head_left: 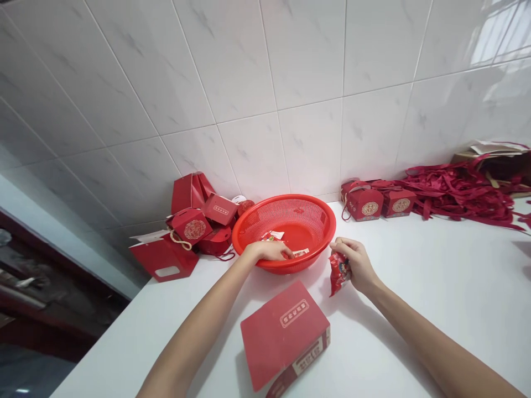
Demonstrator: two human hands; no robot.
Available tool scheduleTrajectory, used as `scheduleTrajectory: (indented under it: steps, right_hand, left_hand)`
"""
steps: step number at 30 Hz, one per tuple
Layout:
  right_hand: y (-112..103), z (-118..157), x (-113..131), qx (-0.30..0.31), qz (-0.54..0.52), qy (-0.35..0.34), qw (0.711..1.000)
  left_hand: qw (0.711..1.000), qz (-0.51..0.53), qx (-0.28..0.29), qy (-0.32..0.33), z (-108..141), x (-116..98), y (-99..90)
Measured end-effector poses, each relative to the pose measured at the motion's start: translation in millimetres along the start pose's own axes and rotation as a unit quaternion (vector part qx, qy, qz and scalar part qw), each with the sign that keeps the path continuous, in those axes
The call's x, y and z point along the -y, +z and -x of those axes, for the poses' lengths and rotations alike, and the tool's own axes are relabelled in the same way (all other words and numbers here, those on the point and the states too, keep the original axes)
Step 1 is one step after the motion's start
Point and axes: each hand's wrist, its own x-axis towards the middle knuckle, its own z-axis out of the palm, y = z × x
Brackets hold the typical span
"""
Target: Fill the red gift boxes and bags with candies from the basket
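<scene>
My left hand (274, 251) reaches over the near rim into a red plastic basket (326, 235), its fingers bent down beside a small red-and-white packet (300, 252). Whether those fingers hold anything is hidden. Another packet (272, 236) lies behind the hand in the basket. My right hand (357, 264) is closed on a shiny red candy packet (339, 272), held just right of the basket over the white table. Nearer to me, a larger red box (286, 331) with pale lettering stands between my forearms.
Red gift boxes (193, 228) are piled left of the basket. At the back right are small red boxes (365, 203), a heap of dark red ribbons (456, 188) and a brown bag (510, 166). A tiled wall (311, 138) rises behind the white table (398, 265).
</scene>
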Motion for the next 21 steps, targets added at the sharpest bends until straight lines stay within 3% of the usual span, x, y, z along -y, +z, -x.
scheduleTrajectory:
  steps: [8,15,21]
  right_hand:
    - [0,0,1,-0.019,0.0,-0.006,1.0]
    - [1,1,0,-0.023,-0.003,0.001,1.0]
    - [3,1,2,-0.035,-0.049,0.02,0.998]
  left_hand:
    - [0.999,0.034,0.011,0.024,-2,4,11.3]
    - [0.989,0.111,0.009,0.097,-9,9,14.9]
    - [0.983,0.101,0.007,0.152,-18,9,12.9]
